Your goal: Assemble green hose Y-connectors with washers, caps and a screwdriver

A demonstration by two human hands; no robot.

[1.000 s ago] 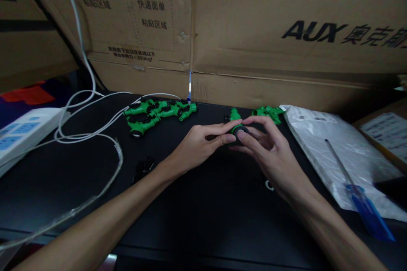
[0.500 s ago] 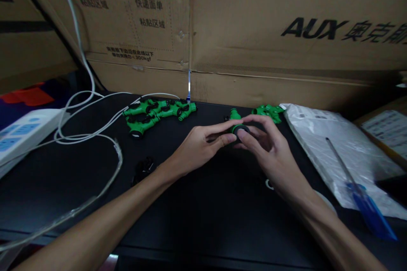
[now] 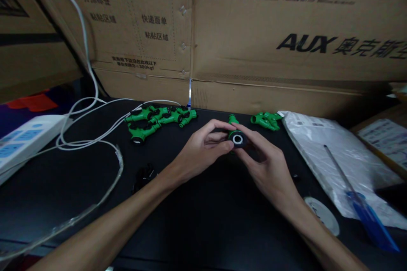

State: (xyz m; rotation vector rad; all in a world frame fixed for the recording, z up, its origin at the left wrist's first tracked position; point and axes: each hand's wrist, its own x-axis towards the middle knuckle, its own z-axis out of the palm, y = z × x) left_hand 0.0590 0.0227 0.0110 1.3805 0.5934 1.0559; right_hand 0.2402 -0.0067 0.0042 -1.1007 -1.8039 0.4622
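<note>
Both hands hold a green hose splitter [image 3: 233, 119] above the black tabletop. Its black collar [image 3: 244, 140] faces me, with a white ring [image 3: 238, 139] showing inside around a dark hole. My left hand [image 3: 206, 146] grips the left side, thumb at the collar's lower edge and index finger across the top. My right hand [image 3: 267, 156] closes on the right side, fingers above and thumb below the collar. The splitter's far side is partly hidden behind the fingers. Several more green splitters [image 3: 144, 131] lie at the back left, and green fittings [image 3: 267, 120] at the back right.
Small black parts [image 3: 144, 175] lie beside my left forearm. Right of my right forearm are a whitish disc [image 3: 322, 216], a white plastic bag [image 3: 318, 148] and a blue-handled screwdriver [image 3: 372, 220]. White cables [image 3: 119, 161] and a power strip [image 3: 34, 135] occupy the left. Cardboard boxes [image 3: 235, 42] stand behind.
My right thumb has moved off the collar's opening to its lower side, so the white ring now shows. My left fingers have shifted on the splitter. The camera view has tilted up slightly.
</note>
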